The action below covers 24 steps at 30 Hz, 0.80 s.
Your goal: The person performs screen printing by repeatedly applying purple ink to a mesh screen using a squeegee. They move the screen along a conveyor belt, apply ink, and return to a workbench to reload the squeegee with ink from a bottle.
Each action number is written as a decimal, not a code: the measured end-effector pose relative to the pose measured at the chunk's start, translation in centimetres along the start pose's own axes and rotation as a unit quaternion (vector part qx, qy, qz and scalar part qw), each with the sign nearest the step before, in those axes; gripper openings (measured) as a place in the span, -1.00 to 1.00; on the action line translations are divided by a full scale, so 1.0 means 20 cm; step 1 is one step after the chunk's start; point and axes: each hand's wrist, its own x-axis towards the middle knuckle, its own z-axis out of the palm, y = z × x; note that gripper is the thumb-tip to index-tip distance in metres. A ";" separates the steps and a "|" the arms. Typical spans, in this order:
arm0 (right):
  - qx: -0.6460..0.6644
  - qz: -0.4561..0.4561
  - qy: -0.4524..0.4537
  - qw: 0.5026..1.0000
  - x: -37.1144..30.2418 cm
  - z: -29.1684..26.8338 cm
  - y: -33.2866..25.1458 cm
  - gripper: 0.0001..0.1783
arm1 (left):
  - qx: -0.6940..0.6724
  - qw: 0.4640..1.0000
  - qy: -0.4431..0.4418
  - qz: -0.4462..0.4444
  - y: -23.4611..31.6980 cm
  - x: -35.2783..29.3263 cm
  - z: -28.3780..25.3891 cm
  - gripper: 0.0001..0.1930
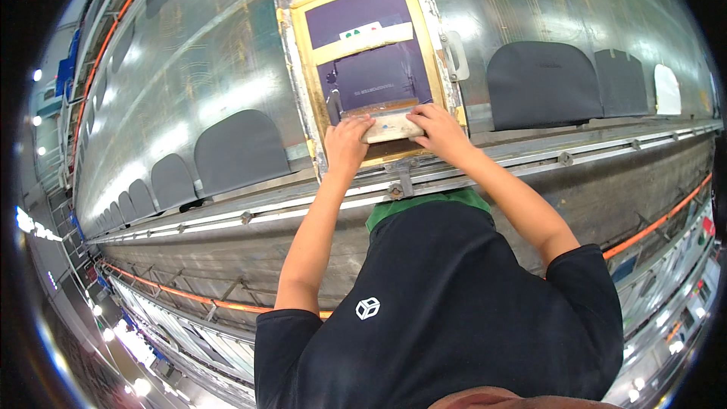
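Observation:
Both my hands grip a pale wooden squeegee (391, 128) at the near end of a screen-printing frame (297, 76). My left hand (348, 142) closes on its left end, thumb inward. At the other end, my right hand (441, 133) has its fingers curled over the wood. The squeegee lies crosswise inside the frame. Beyond it stretches the dark purple screen (374, 79), edged in yellow, with a yellow strip (390, 39) across its middle. Brownish ink or residue shows along the squeegee's far edge. What lies under the frame is hidden.
The frame rests on a long shiny metal table (235, 53). Dark grey rounded pieces (541, 85) lie to the right, beside a white one (667, 89). Several more grey pieces (241, 145) line the left. A metal rail with bolts (522, 162) runs along the near edge. A white handle (458, 55) sits at the frame's right.

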 end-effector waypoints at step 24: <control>0.077 0.169 0.320 0.929 1.08 0.47 -0.23 -0.71 | -0.012 0.996 0.057 -0.062 -0.77 -0.67 -0.53 -0.37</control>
